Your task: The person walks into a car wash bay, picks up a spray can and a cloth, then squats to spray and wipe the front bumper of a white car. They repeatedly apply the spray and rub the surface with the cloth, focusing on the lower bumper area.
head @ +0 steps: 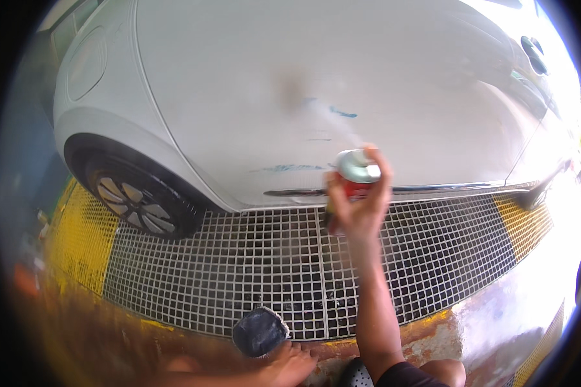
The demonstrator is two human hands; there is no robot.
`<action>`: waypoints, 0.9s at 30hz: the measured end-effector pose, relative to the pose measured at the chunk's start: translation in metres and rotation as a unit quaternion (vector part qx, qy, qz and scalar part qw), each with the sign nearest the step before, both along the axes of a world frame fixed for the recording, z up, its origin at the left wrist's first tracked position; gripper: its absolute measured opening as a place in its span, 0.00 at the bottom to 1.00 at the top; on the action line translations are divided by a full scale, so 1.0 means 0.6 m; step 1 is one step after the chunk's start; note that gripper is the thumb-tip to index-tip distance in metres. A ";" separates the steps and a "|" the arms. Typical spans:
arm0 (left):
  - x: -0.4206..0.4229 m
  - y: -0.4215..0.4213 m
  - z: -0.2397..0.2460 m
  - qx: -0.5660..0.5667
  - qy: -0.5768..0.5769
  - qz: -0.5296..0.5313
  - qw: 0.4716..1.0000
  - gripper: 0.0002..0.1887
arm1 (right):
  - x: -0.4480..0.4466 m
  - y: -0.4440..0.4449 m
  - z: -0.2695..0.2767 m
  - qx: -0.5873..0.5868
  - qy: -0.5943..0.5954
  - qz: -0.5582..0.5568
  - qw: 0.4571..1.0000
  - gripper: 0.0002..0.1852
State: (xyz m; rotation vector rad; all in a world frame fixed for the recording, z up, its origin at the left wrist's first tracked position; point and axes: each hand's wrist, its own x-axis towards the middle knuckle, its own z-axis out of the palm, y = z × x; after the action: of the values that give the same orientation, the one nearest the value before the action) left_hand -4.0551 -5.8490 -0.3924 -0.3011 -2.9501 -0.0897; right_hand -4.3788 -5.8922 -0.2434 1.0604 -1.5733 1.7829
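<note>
My right hand (360, 213) grips an aerosol can (356, 176) with a pale top and red body. A finger presses its nozzle, and a white spray streams up and left onto the white car door (222, 96). The sprayed area shows a brownish wet-looking patch (290, 89). Blue scuff marks (344, 112) and further bluish scrapes (295, 168) lie on the lower door panel. Low in the view, my left hand (290, 363) holds a round dark pad (259, 333) with a fuzzy pale edge; its exact grip is partly hidden.
Below the door runs a chrome trim strip (445, 188). A rear wheel (135, 198) stands at left. Floor grating (271, 271) with yellow sections (84, 237) lies under the car's side, bordered by a worn concrete edge (431, 334). A dotted shoe (356, 375) shows at the bottom.
</note>
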 end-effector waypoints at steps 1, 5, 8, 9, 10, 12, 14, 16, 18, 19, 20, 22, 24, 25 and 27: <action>0.002 0.004 -0.005 -0.022 0.001 0.002 1.000 0.08 | -0.010 0.018 -0.012 -0.015 -0.055 -0.019 0.998 0.39; 0.005 0.021 -0.021 -0.050 0.034 0.041 0.997 0.09 | -0.043 0.070 -0.067 -0.027 -0.161 -0.144 0.976 0.39; 0.003 0.028 -0.025 -0.047 0.049 0.028 0.997 0.10 | -0.032 0.057 -0.108 0.043 -0.168 -0.124 0.977 0.39; 0.003 0.029 -0.025 -0.039 0.075 0.016 0.996 0.10 | -0.020 0.044 -0.121 0.063 -0.186 -0.106 0.975 0.39; 0.003 0.031 -0.025 -0.039 0.047 0.023 0.998 0.10 | -0.005 0.027 -0.132 0.051 -0.147 -0.075 0.985 0.38; 0.004 0.033 -0.024 -0.037 -0.009 0.036 0.999 0.10 | 0.031 -0.009 -0.150 0.068 -0.116 -0.030 0.991 0.38; 0.005 0.035 -0.021 -0.043 -0.004 0.027 0.999 0.10 | 0.065 -0.040 -0.162 0.096 -0.085 -0.005 0.992 0.37; 0.003 0.035 -0.016 -0.047 -0.039 0.024 0.998 0.10 | 0.084 -0.058 -0.169 0.145 -0.031 -0.006 0.989 0.36; 0.001 0.034 -0.007 -0.050 -0.115 0.025 0.992 0.11 | 0.083 -0.061 -0.172 0.116 -0.073 0.011 0.990 0.36; 0.001 0.034 -0.002 -0.044 -0.118 0.032 0.992 0.11 | 0.076 -0.056 -0.172 0.119 -0.092 0.057 0.987 0.36; 0.000 0.033 0.005 -0.037 -0.121 0.040 0.991 0.11 | 0.066 -0.049 -0.172 0.080 -0.089 0.011 0.993 0.37; 0.002 0.031 0.020 -0.030 -0.094 0.055 0.994 0.11 | 0.038 -0.027 -0.172 0.033 -0.176 -0.069 0.981 0.37; 0.006 0.028 0.036 -0.029 -0.036 0.068 0.997 0.11 | 0.014 -0.006 -0.175 0.029 -0.156 -0.129 0.979 0.38; 0.008 0.026 0.043 -0.031 -0.050 0.066 0.996 0.11 | 0.008 0.000 -0.178 0.015 -0.174 -0.167 0.970 0.38; 0.011 0.022 0.056 -0.037 -0.081 0.064 0.994 0.11 | 0.008 0.002 -0.184 0.057 -0.150 -0.137 0.977 0.38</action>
State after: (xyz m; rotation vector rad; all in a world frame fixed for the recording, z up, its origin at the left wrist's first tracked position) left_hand -4.0484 -5.8357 -0.3587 -0.1201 -3.1295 0.0113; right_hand -4.3742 -5.8911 -0.3541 0.6018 -1.9167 1.7362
